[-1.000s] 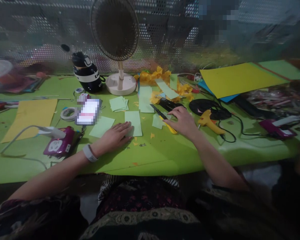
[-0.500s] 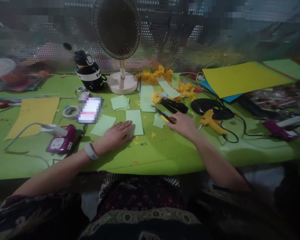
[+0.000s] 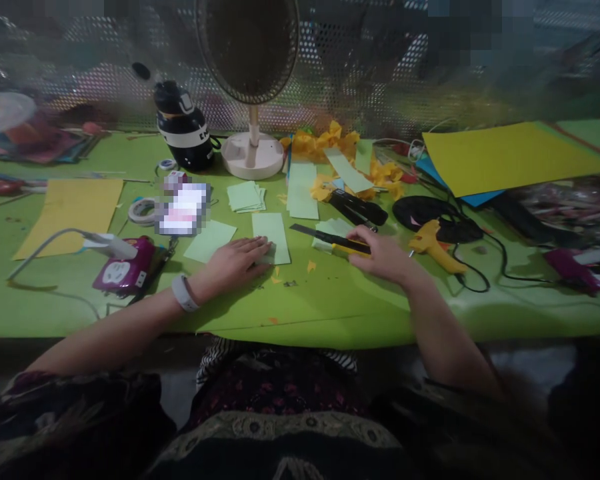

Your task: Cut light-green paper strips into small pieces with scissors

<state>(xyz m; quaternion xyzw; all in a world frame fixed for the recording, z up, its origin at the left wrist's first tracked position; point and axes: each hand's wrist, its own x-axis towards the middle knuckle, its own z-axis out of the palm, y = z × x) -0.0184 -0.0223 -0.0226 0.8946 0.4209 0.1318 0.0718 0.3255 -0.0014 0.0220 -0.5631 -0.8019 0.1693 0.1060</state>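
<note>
My left hand (image 3: 237, 267) lies flat with its fingertips on the left edge of a pale green paper rectangle (image 3: 274, 239). Beside that hand is another pale green sheet (image 3: 213, 241), partly covered by it. In my right hand (image 3: 383, 255) is a black and yellow utility knife (image 3: 343, 243), its dark blade pointing left toward the rectangle but apart from it. Under the knife lie small pale green paper pieces (image 3: 325, 235), partly hidden. A stack of green paper squares (image 3: 246, 197) and a long green strip (image 3: 303, 192) sit farther back.
Behind my right hand are a black stapler (image 3: 357, 207) and a yellow glue gun (image 3: 437, 247) with its cord. A lit phone (image 3: 184, 209), tape roll (image 3: 144, 211) and purple power socket (image 3: 125, 267) lie left. A fan (image 3: 253, 157) and bottle (image 3: 186, 137) stand at the back.
The knife has turned from a slant to nearly level, and my right hand has shifted slightly right. My left hand stays on the paper. The whole view has shifted a little.
</note>
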